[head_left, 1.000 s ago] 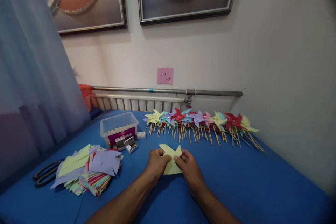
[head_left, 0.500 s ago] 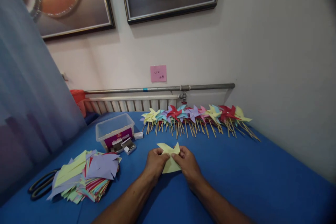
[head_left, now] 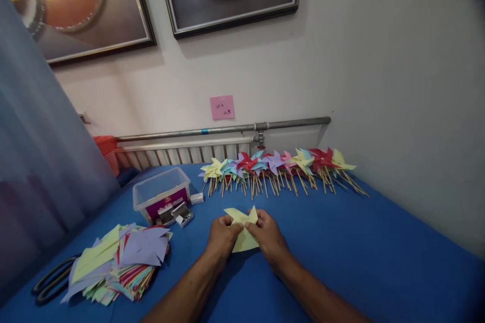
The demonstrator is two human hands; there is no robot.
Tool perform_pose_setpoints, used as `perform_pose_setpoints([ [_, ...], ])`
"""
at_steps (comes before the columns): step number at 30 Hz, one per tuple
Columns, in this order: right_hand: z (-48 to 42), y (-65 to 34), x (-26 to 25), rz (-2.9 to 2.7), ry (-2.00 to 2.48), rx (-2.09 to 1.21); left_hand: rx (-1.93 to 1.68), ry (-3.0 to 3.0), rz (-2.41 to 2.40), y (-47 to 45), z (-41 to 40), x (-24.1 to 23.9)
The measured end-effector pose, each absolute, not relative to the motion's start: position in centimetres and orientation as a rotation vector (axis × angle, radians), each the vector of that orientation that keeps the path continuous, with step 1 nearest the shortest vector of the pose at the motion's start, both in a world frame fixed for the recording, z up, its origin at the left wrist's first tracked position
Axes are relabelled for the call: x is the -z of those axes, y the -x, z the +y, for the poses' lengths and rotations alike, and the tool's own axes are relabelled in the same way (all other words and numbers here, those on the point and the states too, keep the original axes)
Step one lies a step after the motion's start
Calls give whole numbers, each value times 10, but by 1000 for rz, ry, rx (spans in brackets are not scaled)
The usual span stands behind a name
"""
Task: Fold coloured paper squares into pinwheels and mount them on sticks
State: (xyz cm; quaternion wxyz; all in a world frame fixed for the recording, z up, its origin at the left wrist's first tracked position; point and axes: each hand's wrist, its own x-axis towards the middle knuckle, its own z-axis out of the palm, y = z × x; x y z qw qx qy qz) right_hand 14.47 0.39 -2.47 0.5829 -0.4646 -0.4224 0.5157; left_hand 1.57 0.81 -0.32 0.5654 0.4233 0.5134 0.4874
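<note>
Both my hands meet over a pale yellow paper piece (head_left: 242, 238) on the blue table (head_left: 341, 252). My left hand (head_left: 223, 235) pinches the paper's left side with curled fingers. My right hand (head_left: 266, 233) grips its right side, thumb toward the centre. Two pointed flaps of the yellow paper stick up beyond my fingers. A row of finished paper pinwheels (head_left: 280, 169) on wooden sticks lies behind the hands, along the wall.
A stack of cut coloured paper (head_left: 117, 260) lies at the left, with black scissors (head_left: 51, 282) beyond it. A clear plastic box (head_left: 161, 194) and small open boxes (head_left: 182, 216) sit left of centre. A radiator and pipe (head_left: 227, 128) run along the wall; a curtain (head_left: 41, 151) hangs left.
The view has drifted right and slightly down, so everything sits further left in the picture. My hands keep hold of the yellow paper, with little visible change in grip.
</note>
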Motion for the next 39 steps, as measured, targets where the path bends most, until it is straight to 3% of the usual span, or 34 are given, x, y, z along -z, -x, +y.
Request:
perform_pose_setpoints([
  [39, 7, -145, 26, -1077, 1229, -1069, -1123, -997, 1122, -13, 6, 2],
])
